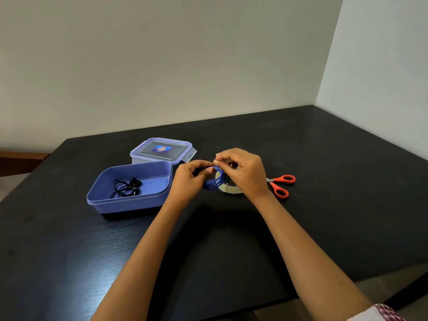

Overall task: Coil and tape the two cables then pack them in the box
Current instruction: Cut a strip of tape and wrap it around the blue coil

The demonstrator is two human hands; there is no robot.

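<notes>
The black wooden table (324, 158) carries an open blue plastic box (129, 201); its clear blue-rimmed lid (162, 150) lies at twelve o'clock of it. At three o'clock of the box, the left hand (187, 179) has its fingers curled round a coil of thin blue cable (214, 181); the right hand (245, 172) pinches the coil's top, seemingly pressing tape on. Red-handled scissors (281, 184) lie at three o'clock of the hands; a pale tape roll (231, 189) sits beneath them; a thin black cable (126, 187) rests in the box. The coil looks light, limp and springy; gripping across all loops should stop it unwinding.
</notes>
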